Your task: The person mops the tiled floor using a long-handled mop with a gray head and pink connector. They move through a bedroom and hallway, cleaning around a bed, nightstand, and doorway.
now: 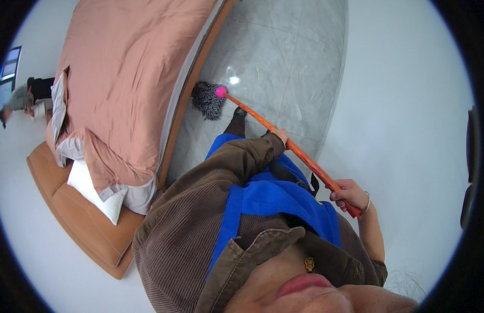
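An orange mop handle [306,158] slants across the front of my body, its end up by my right side. Around its middle my left hand [281,136] is closed, at the end of a brown sleeve. My right hand [349,194] grips it close to the red top end. At the far end, a bright pink socket [221,92] joins the handle to a grey and black string mop head [210,101]. The mop head lies on the grey tiled floor [261,62], against the lower side of the bed; part of it may be hidden beneath the frame.
A bed with a pink duvet [128,78] and brown frame stands to my left. Its tan headboard [85,223] and a white pillow [97,191] are nearer me. Beyond the bed, another person [20,98] bends over. A white wall [398,117] rises along my right.
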A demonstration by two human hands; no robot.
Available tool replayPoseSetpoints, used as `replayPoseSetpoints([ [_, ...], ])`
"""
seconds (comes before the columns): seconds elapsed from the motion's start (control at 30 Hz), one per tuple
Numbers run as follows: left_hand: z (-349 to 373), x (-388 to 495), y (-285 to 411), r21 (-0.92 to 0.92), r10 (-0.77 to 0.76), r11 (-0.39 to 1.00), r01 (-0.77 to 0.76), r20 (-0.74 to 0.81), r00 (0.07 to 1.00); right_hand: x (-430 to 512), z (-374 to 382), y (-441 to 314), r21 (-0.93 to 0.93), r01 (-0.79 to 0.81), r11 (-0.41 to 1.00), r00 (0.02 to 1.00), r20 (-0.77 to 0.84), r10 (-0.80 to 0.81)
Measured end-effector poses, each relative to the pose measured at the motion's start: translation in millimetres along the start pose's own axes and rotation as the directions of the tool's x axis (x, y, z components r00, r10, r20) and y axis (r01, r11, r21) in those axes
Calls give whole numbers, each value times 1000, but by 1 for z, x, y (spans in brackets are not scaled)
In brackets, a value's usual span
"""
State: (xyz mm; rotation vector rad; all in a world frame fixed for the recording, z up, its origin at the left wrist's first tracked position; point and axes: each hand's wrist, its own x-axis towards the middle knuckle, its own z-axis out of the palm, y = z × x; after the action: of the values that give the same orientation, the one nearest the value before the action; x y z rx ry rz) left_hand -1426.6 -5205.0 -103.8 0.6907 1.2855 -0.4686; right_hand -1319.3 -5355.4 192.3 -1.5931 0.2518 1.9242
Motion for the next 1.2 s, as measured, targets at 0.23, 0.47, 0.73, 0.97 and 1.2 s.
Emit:
replayPoseSetpoints([
  [0.23,-10,-36,47,-184,-7,983,23,84,996,-7,30,-40,59,-34,998,991,-127,41],
  [0.47,-19,-29,110,-281,117,958,-53,216,969,-6,68,-83,147,115,982,973,-214,-82],
  [0.73,-10,-49,207,0,219,974,-229,283,934,1,100,-109,383,280,880,934,-320,-158],
  [0.97,-11,-21,280,291,250,890,-350,331,910,52,126,-125,474,369,800,909,-364,-204],
  [1.2,-36,16,268,39,402,913,-407,91,911,193,105,-142,362,439,822,892,-284,-351],
])
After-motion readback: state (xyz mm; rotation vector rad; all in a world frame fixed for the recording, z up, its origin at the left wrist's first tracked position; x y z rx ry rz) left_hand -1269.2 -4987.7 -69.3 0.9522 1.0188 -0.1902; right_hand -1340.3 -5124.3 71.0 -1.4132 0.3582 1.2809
